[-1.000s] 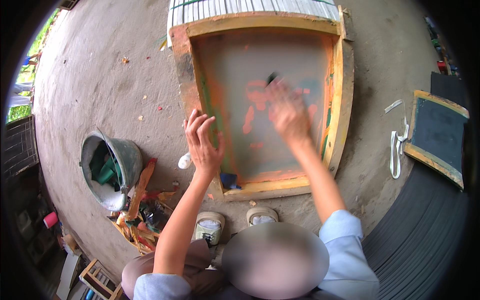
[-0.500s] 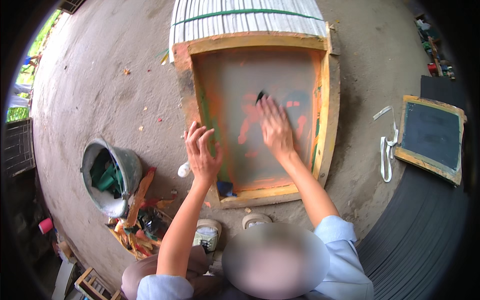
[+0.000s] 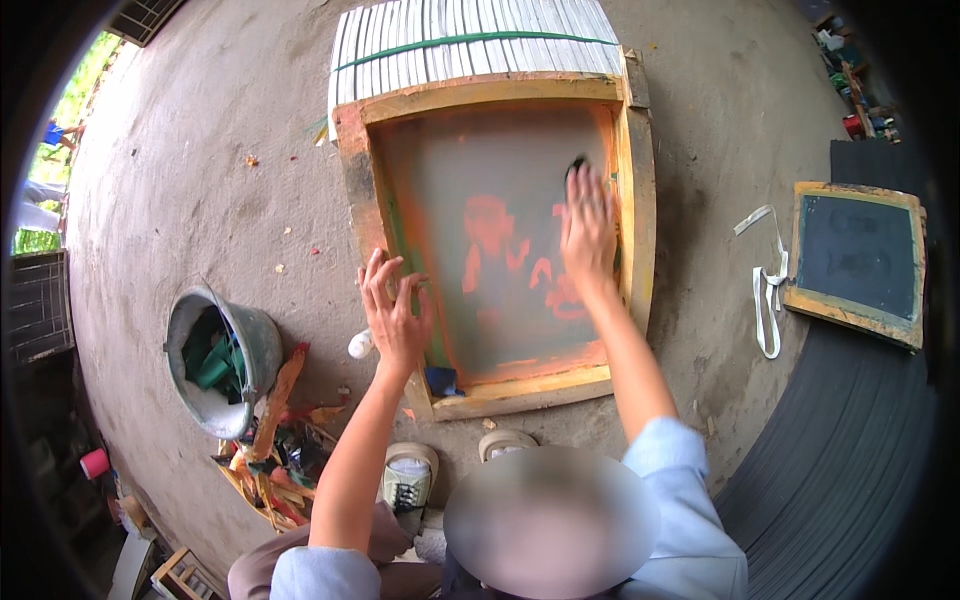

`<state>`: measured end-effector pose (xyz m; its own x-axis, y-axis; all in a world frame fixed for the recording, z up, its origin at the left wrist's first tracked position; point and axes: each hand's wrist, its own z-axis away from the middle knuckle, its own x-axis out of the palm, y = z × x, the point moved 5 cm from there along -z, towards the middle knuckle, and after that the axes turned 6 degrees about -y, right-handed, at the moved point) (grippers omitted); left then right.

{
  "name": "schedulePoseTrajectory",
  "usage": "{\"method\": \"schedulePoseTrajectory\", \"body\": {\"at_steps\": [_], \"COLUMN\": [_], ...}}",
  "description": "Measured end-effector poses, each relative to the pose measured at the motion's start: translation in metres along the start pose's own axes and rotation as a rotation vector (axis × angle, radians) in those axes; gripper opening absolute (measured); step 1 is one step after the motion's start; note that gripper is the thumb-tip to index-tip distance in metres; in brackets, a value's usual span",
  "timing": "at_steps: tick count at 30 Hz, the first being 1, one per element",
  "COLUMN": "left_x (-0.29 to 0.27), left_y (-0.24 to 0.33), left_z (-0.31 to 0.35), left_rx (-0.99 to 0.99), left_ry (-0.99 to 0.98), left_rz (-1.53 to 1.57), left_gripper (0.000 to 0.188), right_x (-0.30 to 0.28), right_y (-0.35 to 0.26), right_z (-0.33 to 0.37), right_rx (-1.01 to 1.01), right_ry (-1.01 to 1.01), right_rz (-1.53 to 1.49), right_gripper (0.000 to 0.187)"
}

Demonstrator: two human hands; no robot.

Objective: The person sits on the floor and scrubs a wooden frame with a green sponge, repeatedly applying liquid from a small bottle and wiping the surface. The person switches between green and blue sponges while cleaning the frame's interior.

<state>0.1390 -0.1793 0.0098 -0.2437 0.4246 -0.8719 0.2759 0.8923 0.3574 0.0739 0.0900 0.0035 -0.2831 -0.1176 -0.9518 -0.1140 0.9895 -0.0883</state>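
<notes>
A large wooden-framed printing screen [image 3: 480, 405] lies across a stack of pale sheets; its mesh is hazy grey with orange patches in the middle and orange along the edges. My right hand [image 3: 588, 235] lies over the right part of the mesh, its fingers stretched forward. From under its fingertips sticks out a small black thing [image 3: 576, 167], most of it hidden, so its kind is unclear. At the screen's left rail rests my left hand [image 3: 396, 318], fingers apart and slightly curled, holding nothing. A blue scrap [image 3: 442, 381] sits in the near left corner of the frame.
The stack of sheets [image 3: 470, 50] is crossed by a green strap. On the left stands a grey bucket [image 3: 255, 350] with green material inside, beside scraps [image 3: 280, 470]. A white bottle-like thing [image 3: 360, 345] is near my left hand. Rightward lie a smaller framed screen [image 3: 860, 245] and a white strap [image 3: 770, 300].
My right hand has slid rightward and a little away from me over the mesh, with the black thing under its fingertips. My left hand stays at the left rail. The view has shifted slightly.
</notes>
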Motion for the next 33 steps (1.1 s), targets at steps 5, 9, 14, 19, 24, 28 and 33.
{"method": "schedulePoseTrajectory", "body": {"at_steps": [5,9,14,19,24,28,33], "left_x": [-0.007,-0.013,-0.020,-0.018,0.007,0.009,-0.016], "left_y": [-0.008,-0.005,0.006,0.016,0.014,0.022,0.030], "left_z": [0.000,0.015,0.076,0.098,0.124,0.116,0.095], "left_rx": [0.006,0.063,0.162,0.064,0.210,0.175,0.028], "left_ry": [-0.010,-0.135,-0.386,-0.605,-0.404,-0.553,-0.471], "left_rz": [0.029,0.076,0.002,-0.224,-0.731,-0.648,-0.060], "left_gripper": [0.016,0.018,0.023,0.047,0.038,0.020,0.018], "right_x": [0.007,0.010,-0.028,-0.038,-0.030,-0.023,-0.003], "right_y": [-0.035,-0.067,-0.066,-0.084,-0.104,-0.096,-0.091], "right_z": [0.036,0.142,0.139,0.131,0.145,0.160,0.171], "right_rx": [-0.020,-0.165,-0.105,0.052,0.052,0.129,0.258], "right_ry": [-0.097,-0.363,-0.405,-0.375,-0.481,-0.607,-0.628], "right_rz": [-0.114,-0.212,-0.369,-0.654,-0.817,-0.852,-1.172], "right_gripper": [0.048,0.054,0.033,0.024,0.021,0.022,0.025]}}
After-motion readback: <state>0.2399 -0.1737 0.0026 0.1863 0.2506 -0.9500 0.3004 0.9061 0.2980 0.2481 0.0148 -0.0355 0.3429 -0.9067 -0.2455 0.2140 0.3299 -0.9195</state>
